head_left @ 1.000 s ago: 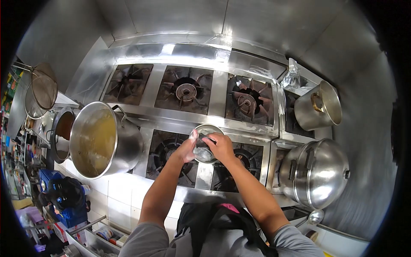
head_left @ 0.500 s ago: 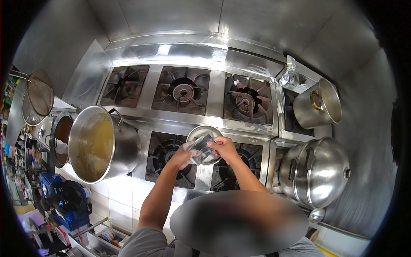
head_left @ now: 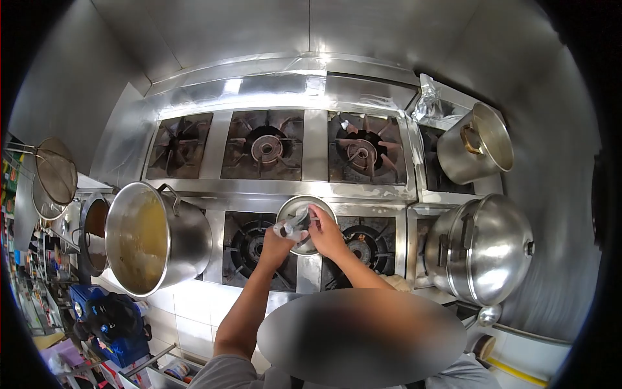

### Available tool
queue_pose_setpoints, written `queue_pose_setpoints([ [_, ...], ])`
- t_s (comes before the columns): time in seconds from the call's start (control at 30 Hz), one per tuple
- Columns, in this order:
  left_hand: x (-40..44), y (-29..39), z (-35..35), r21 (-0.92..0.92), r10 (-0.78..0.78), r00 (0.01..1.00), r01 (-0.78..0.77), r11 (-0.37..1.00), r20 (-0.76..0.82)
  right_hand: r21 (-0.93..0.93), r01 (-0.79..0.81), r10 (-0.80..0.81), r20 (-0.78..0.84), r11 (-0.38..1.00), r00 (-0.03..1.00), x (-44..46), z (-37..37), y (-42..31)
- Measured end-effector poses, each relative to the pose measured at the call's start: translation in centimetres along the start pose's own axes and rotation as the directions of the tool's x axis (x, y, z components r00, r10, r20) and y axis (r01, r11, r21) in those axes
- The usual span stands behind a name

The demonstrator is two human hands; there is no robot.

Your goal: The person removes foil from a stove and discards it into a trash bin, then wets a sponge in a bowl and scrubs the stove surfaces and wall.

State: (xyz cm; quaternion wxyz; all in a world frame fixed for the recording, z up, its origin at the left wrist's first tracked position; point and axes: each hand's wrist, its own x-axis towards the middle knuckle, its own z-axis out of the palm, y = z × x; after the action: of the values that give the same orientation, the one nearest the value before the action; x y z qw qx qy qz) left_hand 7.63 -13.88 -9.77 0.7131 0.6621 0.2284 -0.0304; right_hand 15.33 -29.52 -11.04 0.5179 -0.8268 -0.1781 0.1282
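Between the two front burners sits a round metal bowl. Over it, my left hand is closed on a crumpled clear plastic bag, at the bowl's left side. My right hand touches the bag from the right, its fingers gathered against the plastic. What the bag holds, if anything, is too small to tell. The bowl's inside is partly hidden by both hands and the bag.
A large pot of yellowish liquid stands at the left. A lidded steel pot and an open pot are at the right. Strainers hang far left. Crumpled foil lies at the back right.
The bag has gone from spread out between my hands to bunched up over the bowl. My right hand has moved slightly left. The view has shifted a little.
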Motion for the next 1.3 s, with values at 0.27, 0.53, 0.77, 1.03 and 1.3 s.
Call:
queue_pose_setpoints([
  [0.27, 0.9, -1.5, 1.4, 0.132, 0.362, 0.931, -0.365, 0.922, 0.046, 0.549, -0.352, 0.072, 0.466, 0.758, 0.882, 0.9, -3.0, 0.5],
  [0.53, 2.4, -0.6, 2.1, 0.451, 0.291, 0.956, -0.27, 0.851, 0.023, 0.381, -0.133, 0.169, -0.06, 0.915, 0.984, -3.7, -5.8, 7.3],
  [0.77, 2.0, 4.0, 1.4, 0.605, 0.611, 0.788, -0.524, 0.599, 0.077, -0.165, -0.336, 0.277, -0.302, 0.927, 0.912, -19.3, -13.9, 19.0],
  [1.03, 0.7, 9.5, 1.7, 0.625, 0.702, 0.712, -0.546, 0.558, -0.005, -0.344, -0.507, 0.394, -0.348, 0.79, 0.851, -25.2, -16.2, 21.5],
  [1.3, 6.9, -0.3, 3.1, 0.801, 0.403, 0.896, -0.377, 0.465, 0.188, -0.264, -0.435, 0.307, -0.413, 0.861, 0.858, -26.3, -14.7, 26.5],
])
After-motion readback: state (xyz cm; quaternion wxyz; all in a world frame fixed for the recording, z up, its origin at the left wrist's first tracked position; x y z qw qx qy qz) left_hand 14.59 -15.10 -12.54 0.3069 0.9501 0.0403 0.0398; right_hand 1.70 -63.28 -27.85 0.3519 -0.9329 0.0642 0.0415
